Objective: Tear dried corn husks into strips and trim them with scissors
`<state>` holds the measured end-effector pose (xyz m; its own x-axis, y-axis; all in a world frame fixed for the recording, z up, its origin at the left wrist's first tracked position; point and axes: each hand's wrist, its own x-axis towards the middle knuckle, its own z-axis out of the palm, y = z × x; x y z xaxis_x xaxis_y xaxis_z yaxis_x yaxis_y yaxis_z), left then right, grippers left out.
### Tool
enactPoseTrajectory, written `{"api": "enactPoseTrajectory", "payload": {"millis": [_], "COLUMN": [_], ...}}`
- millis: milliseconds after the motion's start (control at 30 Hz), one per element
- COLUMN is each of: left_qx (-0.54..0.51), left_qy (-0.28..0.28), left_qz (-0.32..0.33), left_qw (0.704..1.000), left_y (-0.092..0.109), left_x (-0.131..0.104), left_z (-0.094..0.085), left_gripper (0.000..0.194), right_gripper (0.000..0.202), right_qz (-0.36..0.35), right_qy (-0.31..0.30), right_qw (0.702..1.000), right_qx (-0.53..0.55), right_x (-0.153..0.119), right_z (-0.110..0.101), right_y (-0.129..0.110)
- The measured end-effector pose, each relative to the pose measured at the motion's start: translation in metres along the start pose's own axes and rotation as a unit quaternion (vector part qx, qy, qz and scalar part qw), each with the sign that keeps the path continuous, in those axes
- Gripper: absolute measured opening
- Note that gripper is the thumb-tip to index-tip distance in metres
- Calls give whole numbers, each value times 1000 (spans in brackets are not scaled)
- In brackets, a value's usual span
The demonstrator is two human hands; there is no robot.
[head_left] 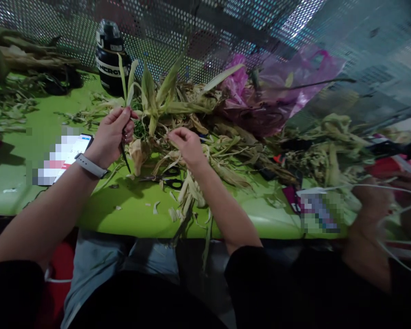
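My left hand [112, 132] is raised over the green table, its fingers closed on a few pale corn husk strips [130, 89] that stick up above the fist. A dark thin stem-like piece [125, 158] points down below the same hand. To the right, my right hand [189, 145] has thumb and fingertips pinched together; what they hold, if anything, is too small to make out. Behind and between the hands lies a heap of corn husks [157, 107]. Black-handled scissors [175, 183] rest on the table below, partly covered by husk scraps.
A lit phone [71, 153] lies by my left forearm. At the back stand a black bottle [111, 61] and a pink plastic bag [270, 100] against a perforated metal screen [164, 27]. Another person's arm [370, 224] reaches in at right, near a cable and another phone.
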<state>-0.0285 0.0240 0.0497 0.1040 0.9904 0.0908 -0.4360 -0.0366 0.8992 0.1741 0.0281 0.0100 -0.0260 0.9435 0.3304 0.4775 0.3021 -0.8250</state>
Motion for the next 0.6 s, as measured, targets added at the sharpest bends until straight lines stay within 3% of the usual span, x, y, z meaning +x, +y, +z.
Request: {"api": "enactPoseTrajectory", "payload": {"millis": [67, 133, 267, 433, 500, 600], "left_qx": [-2, -4, -1, -1, 2, 8], "left_qy": [-2, -8, -18, -24, -23, -26], "left_qz": [-1, 3, 8, 8, 4, -7], "left_qw": [1000, 1000, 1000, 1000, 1000, 1000], "left_y": [-1, -1, -4, -4, -4, -4], "left_x": [1, 1, 2, 2, 1, -1], "left_z": [-1, -2, -3, -5, -5, -3], "left_gripper": [31, 31, 32, 30, 30, 29], "right_gripper": [23, 24, 27, 31, 23, 17], "right_qz": [27, 17, -17, -30, -47, -86], "right_qy": [20, 10, -75, -186, -210, -213], "right_qw": [999, 999, 972, 923, 917, 947], "right_qx": [26, -43, -224, -334, -335, -224], "right_x": [2, 2, -3, -9, -9, -7], "right_z": [-13, -23, -33, -37, -37, -41], "right_y": [1, 1, -3, -10, -9, -5]}}
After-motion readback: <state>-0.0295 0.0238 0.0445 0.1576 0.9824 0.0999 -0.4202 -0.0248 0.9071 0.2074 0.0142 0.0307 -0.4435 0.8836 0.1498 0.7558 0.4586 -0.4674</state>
